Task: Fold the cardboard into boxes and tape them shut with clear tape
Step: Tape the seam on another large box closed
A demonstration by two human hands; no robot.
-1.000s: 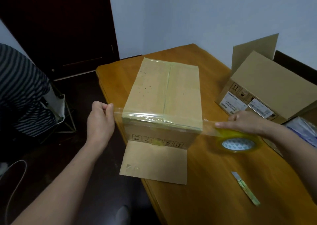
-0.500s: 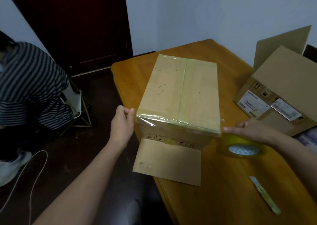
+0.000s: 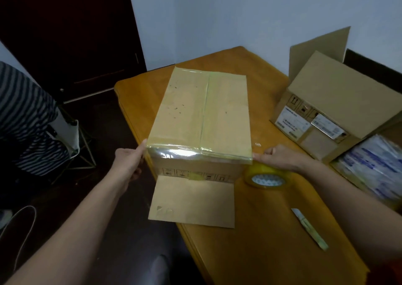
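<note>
Tape decides the next move: a glossy clear tape strip point(image 3: 195, 152) runs left to right along the near top edge of the brown cardboard box point(image 3: 202, 110). The box stands at the near left corner of the orange wooden table point(image 3: 272, 252), with one flap point(image 3: 193, 202) lying flat toward the person. The left hand point(image 3: 130, 160) presses against the box's left side at that edge, fingers fairly straight, thumb up at the corner. The right hand point(image 3: 280, 157) sits at the right corner, fingers curled, just above the yellowish roll of clear tape point(image 3: 264, 178) lying on the table — whether they grip the roll or pinch the strip cannot be told. The strip likely needs cutting at that right end. The slim green-handled knife point(image 3: 309, 228) lies nearer the right hand, blade end toward the box.
</note>
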